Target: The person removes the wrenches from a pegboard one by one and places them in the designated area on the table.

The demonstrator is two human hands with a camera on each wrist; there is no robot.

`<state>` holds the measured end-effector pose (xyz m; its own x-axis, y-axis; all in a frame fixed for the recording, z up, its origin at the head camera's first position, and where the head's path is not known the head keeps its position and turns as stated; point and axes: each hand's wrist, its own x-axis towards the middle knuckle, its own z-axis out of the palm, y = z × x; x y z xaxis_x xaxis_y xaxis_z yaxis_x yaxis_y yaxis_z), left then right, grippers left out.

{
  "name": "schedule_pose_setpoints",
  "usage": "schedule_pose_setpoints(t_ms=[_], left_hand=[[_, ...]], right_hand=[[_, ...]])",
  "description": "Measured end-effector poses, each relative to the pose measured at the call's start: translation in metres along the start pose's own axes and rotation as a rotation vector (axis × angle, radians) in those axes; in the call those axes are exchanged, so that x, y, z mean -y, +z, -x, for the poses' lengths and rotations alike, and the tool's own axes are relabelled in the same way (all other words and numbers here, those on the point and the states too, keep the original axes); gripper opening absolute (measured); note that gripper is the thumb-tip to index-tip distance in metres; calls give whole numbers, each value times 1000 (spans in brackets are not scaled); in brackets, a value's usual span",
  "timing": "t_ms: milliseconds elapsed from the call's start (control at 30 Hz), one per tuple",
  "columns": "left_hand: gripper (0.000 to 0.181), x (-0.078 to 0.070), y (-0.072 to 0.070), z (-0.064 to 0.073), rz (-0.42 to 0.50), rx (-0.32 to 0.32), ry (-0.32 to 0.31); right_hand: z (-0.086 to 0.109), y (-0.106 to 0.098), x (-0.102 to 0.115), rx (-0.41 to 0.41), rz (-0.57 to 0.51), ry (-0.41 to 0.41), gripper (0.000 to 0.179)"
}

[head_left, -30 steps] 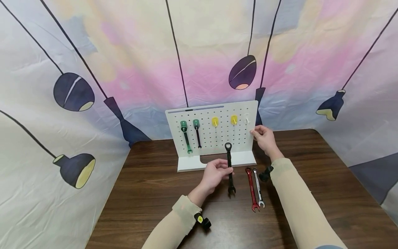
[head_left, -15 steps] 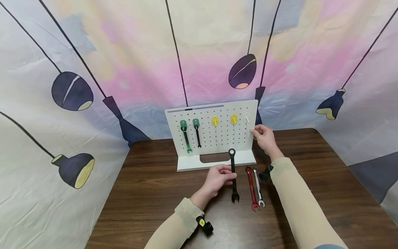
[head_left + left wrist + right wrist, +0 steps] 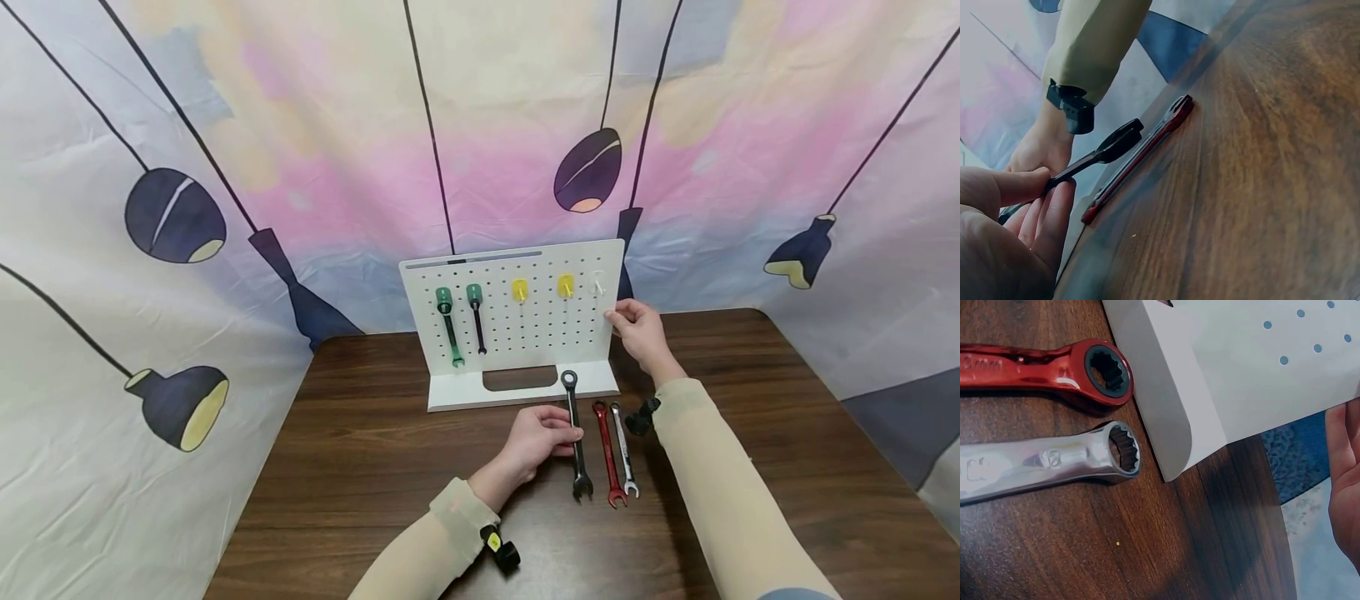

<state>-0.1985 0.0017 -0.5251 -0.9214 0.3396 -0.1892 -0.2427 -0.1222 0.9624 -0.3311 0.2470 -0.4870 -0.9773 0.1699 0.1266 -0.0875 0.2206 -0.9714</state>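
Between thumb and fingers, my left hand (image 3: 534,440) pinches a black combination wrench (image 3: 577,467) by its shank, ring end toward the board and open end toward me. In the left wrist view the black wrench (image 3: 1116,144) is above the tabletop. My right hand (image 3: 642,335) grips the right edge of a white pegboard (image 3: 543,329) that stands on its base. A red wrench (image 3: 608,457) and a silver wrench (image 3: 623,450) lie side by side on the table, just right of the black one. Their ring ends show large in the right wrist view.
A green wrench (image 3: 452,337) and a dark wrench (image 3: 478,329) hang from green hooks on the board's left. Two yellow hooks (image 3: 520,290) and a whitish hook (image 3: 597,283) hold nothing. Behind the wooden table (image 3: 360,500) hangs a patterned cloth (image 3: 337,167).
My left hand has brought the black wrench rightward and toward me, away from the pegboard, close to the red wrench. The right hand stays on the board's edge.
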Motion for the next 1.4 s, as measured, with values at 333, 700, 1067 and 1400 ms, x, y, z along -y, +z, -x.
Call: schedule_pose_setpoints(t_ms=[333,700,1067,1400], left_hand=[[18,4,3,0,1,5,-17],[20,2,7,2,-52,-3,-63],[21,7,7,1,-117,22,-76],[21,5,9,2,-164,31,-94]], right_hand=[[0,0,2,-5,24,3,21],[0,-1,-1,-7,15,-52,26],[0,-2,-3,-4,9,-54,23],[1,-1,-1,4,20,-40,26]])
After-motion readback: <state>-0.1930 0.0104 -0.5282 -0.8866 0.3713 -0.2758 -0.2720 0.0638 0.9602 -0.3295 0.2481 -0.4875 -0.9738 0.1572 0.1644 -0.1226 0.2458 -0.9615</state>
